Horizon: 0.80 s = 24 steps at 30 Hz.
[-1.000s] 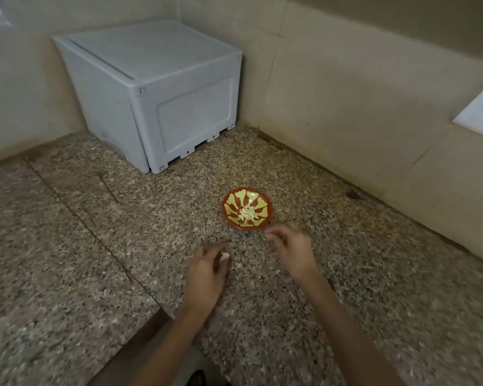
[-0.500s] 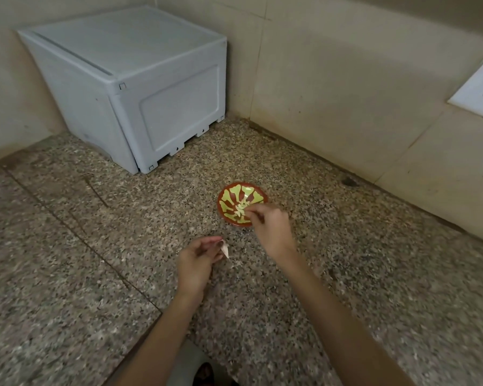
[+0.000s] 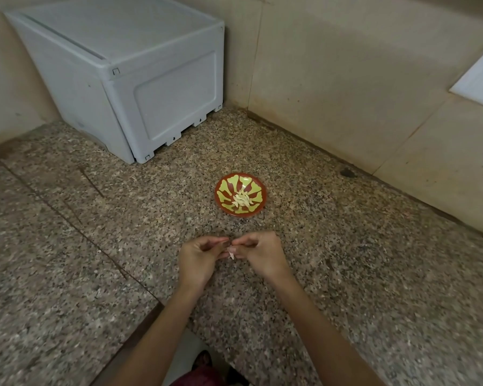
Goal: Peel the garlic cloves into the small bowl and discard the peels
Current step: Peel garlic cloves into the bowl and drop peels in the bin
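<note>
Both hands [image 3: 232,253] pinch garlic clove [image 3: 231,254] together near small bowl [image 3: 258,188] of peeled cloves [image 3: 242,200]

Both bare forearms reach forward from the person's body and angle in toward each other, so the hands meet in front. The left hand [image 3: 198,257] has its back turned up, its fingers curled in, and thumb and forefinger pointing toward the other hand. The right hand [image 3: 260,254] mirrors it, knuckles up, fingers bent, thumb and forefinger tips facing left. The fingertips of the two hands touch, and between them they pinch a small pale garlic piece [image 3: 231,254], whose tip pokes out below. Both wrists are nearly straight. Whether the hands rest on the tabletop or hang just above it is not clear.
</note>
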Available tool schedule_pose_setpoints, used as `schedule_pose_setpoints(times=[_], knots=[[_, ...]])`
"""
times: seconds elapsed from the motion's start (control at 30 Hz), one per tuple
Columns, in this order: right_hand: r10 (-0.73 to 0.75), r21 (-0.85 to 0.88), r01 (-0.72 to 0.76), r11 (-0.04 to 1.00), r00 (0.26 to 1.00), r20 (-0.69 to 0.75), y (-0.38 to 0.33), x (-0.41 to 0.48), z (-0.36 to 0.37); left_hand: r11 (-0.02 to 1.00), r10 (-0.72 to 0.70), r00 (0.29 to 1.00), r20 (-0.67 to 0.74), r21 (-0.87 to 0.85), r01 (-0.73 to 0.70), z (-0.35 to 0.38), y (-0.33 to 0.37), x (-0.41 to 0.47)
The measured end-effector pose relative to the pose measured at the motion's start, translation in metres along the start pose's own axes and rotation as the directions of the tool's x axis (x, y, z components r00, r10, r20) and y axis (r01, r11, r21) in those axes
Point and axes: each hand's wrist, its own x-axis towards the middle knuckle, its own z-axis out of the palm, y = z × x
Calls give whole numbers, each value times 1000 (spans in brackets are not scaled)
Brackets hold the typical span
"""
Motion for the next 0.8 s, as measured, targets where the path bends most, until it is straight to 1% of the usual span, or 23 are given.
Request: schedule_pose_setpoints(times=[0.17,0.3,0.43,0.6,0.7,0.8], knots=[[11,-12,-11,1000,1000,9,2,2,1,996,12,1000,20,88,-14,-2,0,2],[25,-2,-25,1000,1000,11,5,2,0,975,61,996,61,212,-73,-1,-2,6],[45,13,-45,999,999,6,5,2,0,951,92,993,68,290,-108,-3,-5,9],[-22,-13,22,1000,1000,4,7,-1,0,933,110,992,61,338,-125,-2,-7,9],[-61,-81,64,995,997,38,9,-3,-1,921,131,989,68,361,-147,-2,-7,10],[-104,-147,109,983,994,41,9,-5,0,912,111,992,66,390,-128,-1,-4,10]])
